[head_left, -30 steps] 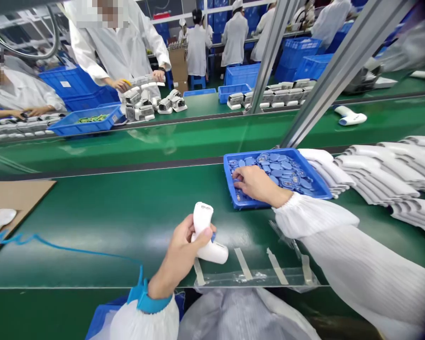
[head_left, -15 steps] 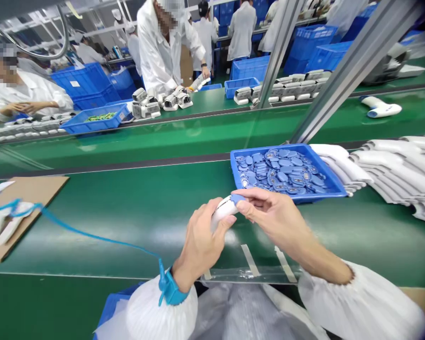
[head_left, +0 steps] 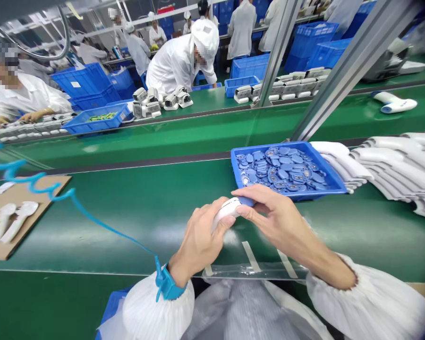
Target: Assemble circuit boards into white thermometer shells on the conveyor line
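My left hand [head_left: 201,233] is wrapped round a white plastic housing [head_left: 226,210], its thumb along the near side. A narrow dark seam runs along the housing's top. At the right end of the housing is a blue oval cover piece [head_left: 246,201], pinched between the thumb and fingers of my right hand [head_left: 278,215]. The cover and the housing look in contact, but the fingers hide part of the joint. Both hands are above the green work surface [head_left: 127,203], just in front of a blue tray [head_left: 290,192] of similar blue pieces.
White curved shells [head_left: 400,163] lie stacked at the right. Two white parts [head_left: 19,219] rest on cardboard [head_left: 44,193] at the left. A blue coiled cord [head_left: 99,222] runs to my left wristband. Metal posts [head_left: 279,52] rise beyond the tray. Co-workers [head_left: 184,59] stand across the belt.
The blue piece now sits farther right against the housing's end, and my right hand has shifted slightly. A white device on the far belt has moved right. The co-worker opposite has bent down.
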### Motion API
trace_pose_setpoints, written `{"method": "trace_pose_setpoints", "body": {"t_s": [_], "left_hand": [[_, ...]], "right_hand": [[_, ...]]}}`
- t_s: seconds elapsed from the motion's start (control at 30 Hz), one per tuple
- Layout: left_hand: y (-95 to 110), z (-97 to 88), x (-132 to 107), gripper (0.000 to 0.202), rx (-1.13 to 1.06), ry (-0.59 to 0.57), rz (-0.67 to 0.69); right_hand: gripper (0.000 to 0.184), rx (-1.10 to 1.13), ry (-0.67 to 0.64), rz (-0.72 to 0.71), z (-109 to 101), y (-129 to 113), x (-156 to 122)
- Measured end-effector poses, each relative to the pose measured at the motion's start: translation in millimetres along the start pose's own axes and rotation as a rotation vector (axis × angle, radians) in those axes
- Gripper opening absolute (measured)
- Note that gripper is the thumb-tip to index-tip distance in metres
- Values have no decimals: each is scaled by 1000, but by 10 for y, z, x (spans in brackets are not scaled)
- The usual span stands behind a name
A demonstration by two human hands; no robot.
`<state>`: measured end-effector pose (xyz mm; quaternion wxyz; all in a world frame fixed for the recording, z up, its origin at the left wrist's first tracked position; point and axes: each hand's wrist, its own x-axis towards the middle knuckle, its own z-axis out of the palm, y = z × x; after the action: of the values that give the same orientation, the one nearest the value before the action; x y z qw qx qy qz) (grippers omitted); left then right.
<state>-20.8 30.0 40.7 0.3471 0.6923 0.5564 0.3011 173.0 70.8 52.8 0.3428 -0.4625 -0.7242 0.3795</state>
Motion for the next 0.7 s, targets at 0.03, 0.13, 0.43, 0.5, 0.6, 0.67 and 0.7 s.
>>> {"method": "trace_pose_setpoints", "body": {"t_s": [0.03,0.13,0.43,0.5,0.6,0.67,0.7], "left_hand": [[-20,22,0,33,50,17,39],[-73,96,20,27,261,103,160],[-64,21,24,28,194,-7,150],[-57,13,-31,31,67,-52,76],[-55,57,-107,36,-48,-81,-12],[-48,100,-131,36,-79,-88,-30],[-41,118,-135,36,-85,-89,-25]], "right_hand": [[28,-36,-29,-51,9,1,-13],[24,-191,52,-171,89,34,-90],[30,160,97,151,75,222,-293],[37,310,92,260,-1,200,-302],[42,390,29,319,-61,112,-311],[45,421,-32,330,-54,52,-312],[45,437,-54,331,-44,30,-312]]}}
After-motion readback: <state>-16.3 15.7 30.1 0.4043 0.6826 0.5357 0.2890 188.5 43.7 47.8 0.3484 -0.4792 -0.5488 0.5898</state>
